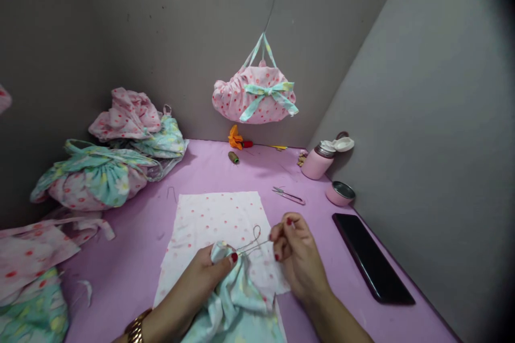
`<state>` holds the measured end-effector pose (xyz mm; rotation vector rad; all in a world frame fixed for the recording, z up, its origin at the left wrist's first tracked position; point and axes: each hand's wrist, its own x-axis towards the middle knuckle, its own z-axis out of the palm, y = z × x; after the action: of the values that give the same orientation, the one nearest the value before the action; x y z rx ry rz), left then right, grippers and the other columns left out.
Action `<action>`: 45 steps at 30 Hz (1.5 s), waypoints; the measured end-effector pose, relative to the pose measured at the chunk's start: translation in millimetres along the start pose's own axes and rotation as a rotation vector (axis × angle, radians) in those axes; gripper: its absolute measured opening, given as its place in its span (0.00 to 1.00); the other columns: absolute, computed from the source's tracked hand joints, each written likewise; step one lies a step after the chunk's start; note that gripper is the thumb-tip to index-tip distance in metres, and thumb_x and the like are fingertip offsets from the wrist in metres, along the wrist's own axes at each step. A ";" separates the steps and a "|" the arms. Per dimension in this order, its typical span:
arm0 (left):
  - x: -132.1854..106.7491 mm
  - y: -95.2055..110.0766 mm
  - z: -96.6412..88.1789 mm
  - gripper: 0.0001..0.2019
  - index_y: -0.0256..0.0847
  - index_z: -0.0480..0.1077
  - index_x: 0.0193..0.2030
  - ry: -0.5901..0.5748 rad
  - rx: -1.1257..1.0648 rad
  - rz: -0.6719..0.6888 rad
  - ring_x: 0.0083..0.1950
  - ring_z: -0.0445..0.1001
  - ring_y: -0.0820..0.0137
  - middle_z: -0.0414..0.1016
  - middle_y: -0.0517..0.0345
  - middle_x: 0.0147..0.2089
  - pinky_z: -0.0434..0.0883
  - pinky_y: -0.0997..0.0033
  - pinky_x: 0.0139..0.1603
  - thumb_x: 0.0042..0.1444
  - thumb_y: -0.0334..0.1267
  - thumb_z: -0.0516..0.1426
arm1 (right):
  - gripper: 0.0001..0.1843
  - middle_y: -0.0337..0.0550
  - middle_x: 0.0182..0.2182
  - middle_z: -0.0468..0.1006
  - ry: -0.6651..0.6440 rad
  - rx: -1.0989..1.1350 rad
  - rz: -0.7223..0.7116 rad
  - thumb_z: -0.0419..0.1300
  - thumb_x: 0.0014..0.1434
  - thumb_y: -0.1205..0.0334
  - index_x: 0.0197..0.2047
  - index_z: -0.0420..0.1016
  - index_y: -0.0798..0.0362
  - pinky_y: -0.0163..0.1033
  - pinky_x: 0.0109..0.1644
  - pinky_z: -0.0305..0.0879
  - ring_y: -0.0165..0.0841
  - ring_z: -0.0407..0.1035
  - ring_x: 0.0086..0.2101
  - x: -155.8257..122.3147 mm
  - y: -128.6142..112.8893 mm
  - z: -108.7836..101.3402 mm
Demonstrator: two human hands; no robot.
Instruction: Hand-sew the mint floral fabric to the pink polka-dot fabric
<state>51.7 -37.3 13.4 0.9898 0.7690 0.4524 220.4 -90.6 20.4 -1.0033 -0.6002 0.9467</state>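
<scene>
My left hand (213, 273) is closed on a gathered piece of mint-green floral fabric (231, 300), its thumb pressing on the upper edge. A dark sewing thread (256, 247) comes out of the fabric by that thumb, makes a small loop and runs to the right. My right hand (295, 252) pinches the far end of the thread between thumb and fingers; whether a needle is there is too small to make out. Under the hands a white cloth with pink dots (213, 217) lies flat, partly covered by the green fabric.
Thread snips (288, 195), a phone (370, 257), a pink bottle (316, 163) and its cup (340, 193) stand or lie to the right. Thread spools (234, 157) lie at the back. Sewn fabric bags (100, 177) pile up on the left; a dotted bag (257, 94) hangs above.
</scene>
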 end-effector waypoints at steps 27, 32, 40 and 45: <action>1.7 1.0 -7.2 0.10 0.37 0.70 0.29 0.104 0.238 0.112 0.28 0.64 0.71 0.69 0.62 0.25 0.61 0.75 0.31 0.53 0.42 0.56 | 0.08 0.33 0.25 0.63 0.891 -0.247 -1.171 0.53 0.52 0.70 0.32 0.60 0.46 0.48 0.47 0.64 0.32 0.67 0.30 34.7 -62.9 -74.0; 1.6 1.0 -6.5 0.12 0.38 0.69 0.28 0.052 0.220 0.106 0.27 0.64 0.72 0.69 0.62 0.24 0.61 0.76 0.29 0.53 0.45 0.56 | 0.08 0.37 0.25 0.67 0.172 -0.636 -0.271 0.58 0.53 0.65 0.39 0.69 0.54 0.32 0.26 0.59 0.27 0.61 0.23 15.6 -22.5 -38.6; 2.1 3.7 -6.0 0.12 0.38 0.68 0.25 0.102 0.239 0.114 0.25 0.62 0.73 0.65 0.63 0.22 0.60 0.76 0.27 0.50 0.45 0.58 | 0.12 0.36 0.20 0.66 -0.404 -0.845 -0.026 0.56 0.57 0.62 0.24 0.71 0.56 0.31 0.27 0.54 0.27 0.58 0.24 -4.2 9.8 -2.4; 2.8 1.4 -6.4 0.14 0.39 0.61 0.21 0.102 0.192 0.108 0.22 0.54 0.76 0.56 0.68 0.19 0.54 0.77 0.23 0.49 0.44 0.58 | 0.10 0.35 0.20 0.63 -0.356 -0.841 -0.044 0.54 0.59 0.59 0.31 0.70 0.55 0.31 0.26 0.53 0.27 0.57 0.23 -1.5 6.1 -8.2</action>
<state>48.7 -31.1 11.5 1.1982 0.8648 0.5326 223.8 -94.2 11.3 -1.5590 -1.3814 0.8428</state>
